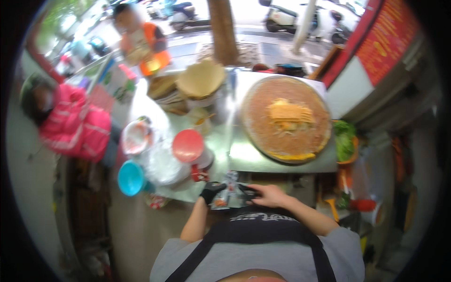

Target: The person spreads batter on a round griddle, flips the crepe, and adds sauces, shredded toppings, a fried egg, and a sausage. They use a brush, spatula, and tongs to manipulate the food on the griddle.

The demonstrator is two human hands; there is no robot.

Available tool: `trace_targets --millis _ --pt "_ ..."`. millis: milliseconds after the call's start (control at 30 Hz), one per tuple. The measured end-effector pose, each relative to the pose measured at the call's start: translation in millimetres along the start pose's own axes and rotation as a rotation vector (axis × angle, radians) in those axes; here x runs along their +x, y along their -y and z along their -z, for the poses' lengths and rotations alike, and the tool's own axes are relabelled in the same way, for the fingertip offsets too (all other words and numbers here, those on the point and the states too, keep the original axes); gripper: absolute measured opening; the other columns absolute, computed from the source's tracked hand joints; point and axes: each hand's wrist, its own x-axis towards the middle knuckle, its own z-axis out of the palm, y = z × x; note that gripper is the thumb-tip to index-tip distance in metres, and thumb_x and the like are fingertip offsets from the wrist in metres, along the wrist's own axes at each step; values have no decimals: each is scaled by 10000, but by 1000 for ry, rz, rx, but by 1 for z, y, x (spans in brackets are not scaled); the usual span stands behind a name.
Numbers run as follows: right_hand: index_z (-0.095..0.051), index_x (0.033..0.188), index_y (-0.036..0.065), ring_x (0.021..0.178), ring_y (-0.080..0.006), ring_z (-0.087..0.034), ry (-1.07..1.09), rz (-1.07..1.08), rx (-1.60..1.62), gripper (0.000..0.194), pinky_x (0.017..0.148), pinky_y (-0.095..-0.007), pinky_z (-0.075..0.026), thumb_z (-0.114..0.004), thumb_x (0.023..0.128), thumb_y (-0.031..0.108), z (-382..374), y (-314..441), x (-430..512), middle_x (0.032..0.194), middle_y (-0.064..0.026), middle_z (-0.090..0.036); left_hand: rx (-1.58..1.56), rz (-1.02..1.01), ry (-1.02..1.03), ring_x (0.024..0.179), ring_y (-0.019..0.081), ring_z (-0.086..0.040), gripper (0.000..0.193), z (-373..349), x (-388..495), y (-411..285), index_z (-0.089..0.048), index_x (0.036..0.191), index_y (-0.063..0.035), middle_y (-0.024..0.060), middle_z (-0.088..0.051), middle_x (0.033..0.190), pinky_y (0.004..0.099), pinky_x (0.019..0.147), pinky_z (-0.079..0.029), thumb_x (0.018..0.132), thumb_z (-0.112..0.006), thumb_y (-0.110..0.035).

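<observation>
My left hand, in a black glove, holds the left side of a printed plastic packet close to my apron. My right hand is bare and grips a dark thing, perhaps scissors or a glove, at the packet's right side; blur hides which. Up and to the right lies a large round crepe on a round griddle, with fried crackers and shredded filling on its middle and yellow egg at its near edge. A red-lidded container stands up and left of my left hand.
White plastic bags, a turquoise cup and a white tub stand left. Paper bags are at the back. An orange basket of lettuce sits right of the griddle. Two people stand beyond the counter, in pink and orange.
</observation>
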Motion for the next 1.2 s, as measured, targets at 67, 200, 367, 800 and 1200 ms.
trace_targets --millis 67,200,367,800,1200 --pt "-520 1292 197 925 -306 -633 -228 219 -6 594 782 -372 -513 -700 729 251 13 -13 -45 1050 -125 -649 -131 163 -123 653 103 -580 321 -13 -20 -43 -699 866 -21 44 -654 737 281 608 -467 822 -669 -337" --pt "-547 1232 22 913 -305 -641 -885 291 -1 655 832 -390 -510 -660 587 38 -7 -73 -136 1067 -179 -632 47 40 -92 714 135 -616 308 -19 -60 -112 -681 982 11 88 -687 836 291 659 -490 883 -605 -271" --pt "-377 1350 -9 1054 -223 -553 -1752 -248 389 529 897 -321 -447 -603 874 35 -102 -180 -203 1311 -166 -474 104 -46 -94 796 184 -625 238 -27 -60 -177 -648 1050 -1 110 -667 916 308 718 -496 937 -503 -153" --pt "-567 1152 39 970 -373 -626 -1112 -1695 450 462 827 -463 -501 -593 806 344 -169 -345 -290 1028 -216 -650 1029 -862 -212 1058 354 -556 422 -38 -19 -201 -497 1272 40 213 -572 1181 409 945 -431 850 -504 27" --pt "-522 1254 17 961 -177 -616 -1320 -496 842 355 705 -299 -545 -531 927 157 -5 -267 -237 1062 -101 -635 -1031 -134 37 935 210 -617 395 -121 12 -277 -559 1135 -67 69 -648 1015 357 852 -494 952 -495 -411"
